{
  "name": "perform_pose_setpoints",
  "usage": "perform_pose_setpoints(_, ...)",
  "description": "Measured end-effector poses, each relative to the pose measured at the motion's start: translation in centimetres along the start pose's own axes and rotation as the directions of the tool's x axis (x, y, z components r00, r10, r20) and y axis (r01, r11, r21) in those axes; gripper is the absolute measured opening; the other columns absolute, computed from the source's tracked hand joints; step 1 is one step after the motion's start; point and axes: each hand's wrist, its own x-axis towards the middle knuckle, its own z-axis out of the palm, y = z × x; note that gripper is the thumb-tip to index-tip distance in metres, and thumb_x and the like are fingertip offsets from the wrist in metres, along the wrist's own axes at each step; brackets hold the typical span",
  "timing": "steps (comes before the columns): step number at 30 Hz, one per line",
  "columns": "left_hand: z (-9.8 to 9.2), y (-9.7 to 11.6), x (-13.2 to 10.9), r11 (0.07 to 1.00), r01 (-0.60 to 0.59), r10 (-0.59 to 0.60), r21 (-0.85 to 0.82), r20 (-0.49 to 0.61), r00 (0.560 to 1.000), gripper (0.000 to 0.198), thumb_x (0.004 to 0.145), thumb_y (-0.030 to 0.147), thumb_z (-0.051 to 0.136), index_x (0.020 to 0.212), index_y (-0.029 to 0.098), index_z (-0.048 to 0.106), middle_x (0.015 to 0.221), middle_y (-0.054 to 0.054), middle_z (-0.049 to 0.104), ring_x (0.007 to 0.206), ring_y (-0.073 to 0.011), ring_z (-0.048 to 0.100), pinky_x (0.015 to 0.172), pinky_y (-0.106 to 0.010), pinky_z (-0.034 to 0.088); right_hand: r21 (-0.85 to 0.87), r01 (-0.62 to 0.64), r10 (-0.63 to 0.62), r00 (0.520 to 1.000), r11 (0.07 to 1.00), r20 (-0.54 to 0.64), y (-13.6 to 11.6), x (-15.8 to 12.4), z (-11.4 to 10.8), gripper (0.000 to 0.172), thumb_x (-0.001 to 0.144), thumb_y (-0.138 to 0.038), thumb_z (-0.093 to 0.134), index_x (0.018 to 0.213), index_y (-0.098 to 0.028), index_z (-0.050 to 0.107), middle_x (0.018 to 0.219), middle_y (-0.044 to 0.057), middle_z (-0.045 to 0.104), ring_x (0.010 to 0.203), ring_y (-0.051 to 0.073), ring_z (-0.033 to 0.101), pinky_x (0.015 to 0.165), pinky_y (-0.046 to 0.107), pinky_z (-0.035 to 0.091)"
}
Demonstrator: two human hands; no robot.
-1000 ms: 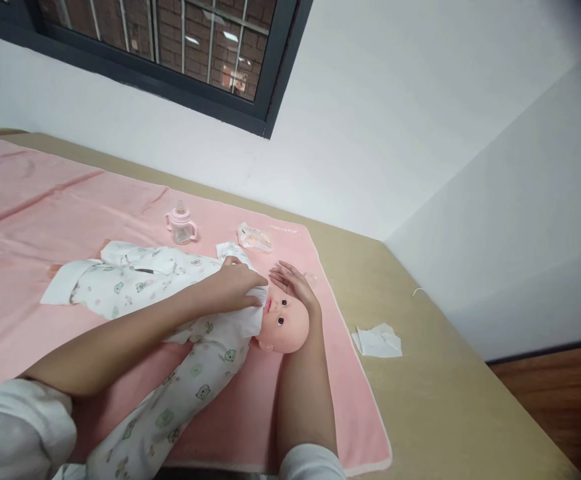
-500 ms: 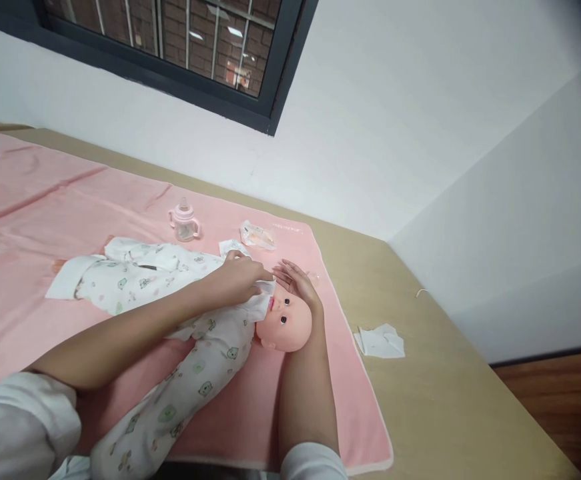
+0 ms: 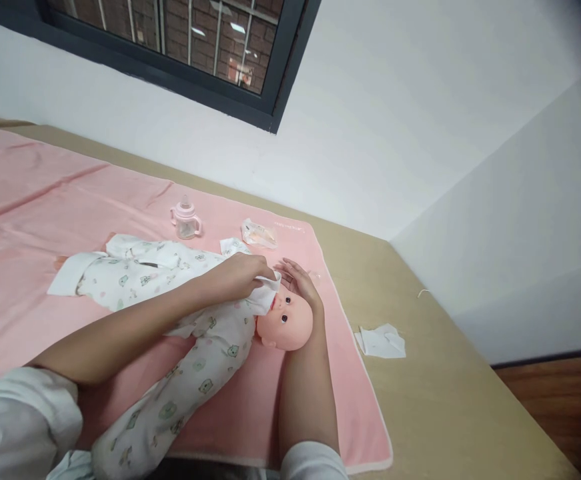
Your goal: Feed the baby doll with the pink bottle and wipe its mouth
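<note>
A baby doll (image 3: 290, 327) in white printed pajamas (image 3: 200, 363) lies on its back, its bald head toward the right. My left hand (image 3: 243, 275) pinches a small white cloth (image 3: 269, 293) over the doll's chin and mouth. The doll's eyes stay uncovered. On the far side of the head, my right hand (image 3: 296, 279) rests with its fingers stretched out and slightly curved along the doll's cheek. My right forearm lies beside the crown of the head. The doll's neck is hidden under the cloth and my left hand.
A pink blanket (image 3: 340, 393) covers much of the wooden table (image 3: 435, 407). Beyond the doll stand a pink-handled baby bottle (image 3: 186, 220) and a clear plastic packet (image 3: 259, 234). A folded white tissue (image 3: 383, 341) lies to the right. Wall and window (image 3: 195, 40) border the far side.
My left hand and the white cloth have shifted slightly to the right, over the doll's mouth. My right hand keeps its place beside the head.
</note>
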Motion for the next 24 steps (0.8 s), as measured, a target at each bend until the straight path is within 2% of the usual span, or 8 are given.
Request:
perform_pose_setpoints(6,-0.8,1.0,-0.4,0.993,-0.027,0.030,-0.119,0.030,0.999,0.031,0.079,0.005,0.049,0.090,0.021,0.073,0.092,-0.002,0.064,0.082,-0.0160,0.060,0.071,-0.024,0.041,-0.015,0.083,-0.083,0.997,0.996,0.006,0.2,-0.6,0.5,0.043,0.071,-0.039,0.074,0.108,-0.025,0.057,0.107,0.005,0.068,0.108,0.021,0.062,0.103,0.039,0.047)
perform_pose_setpoints(13,-0.5,1.1,-0.4,0.997,0.007,0.000,-0.082,0.078,0.997,0.043,0.072,-0.004,0.047,0.095,0.023,0.073,0.094,-0.002,0.064,0.083,-0.0155,0.060,0.070,-0.022,0.040,-0.003,0.073,-0.073,0.997,0.997,0.030,0.2,-0.4,0.4,0.043,0.071,-0.038,0.075,0.108,-0.025,0.058,0.102,0.004,0.069,0.105,0.019,0.064,0.104,0.039,0.045)
perform_pose_setpoints(24,-0.5,0.6,-0.4,0.997,-0.001,0.004,-0.083,0.033,0.999,0.034,0.077,0.002,0.049,0.093,0.020,0.073,0.095,-0.003,0.065,0.084,-0.0164,0.060,0.073,-0.024,0.041,-0.001,0.065,-0.065,0.998,0.998,0.000,0.2,-0.4,0.5,0.043,0.069,-0.039,0.075,0.106,-0.026,0.057,0.105,0.004,0.068,0.108,0.020,0.062,0.102,0.040,0.047)
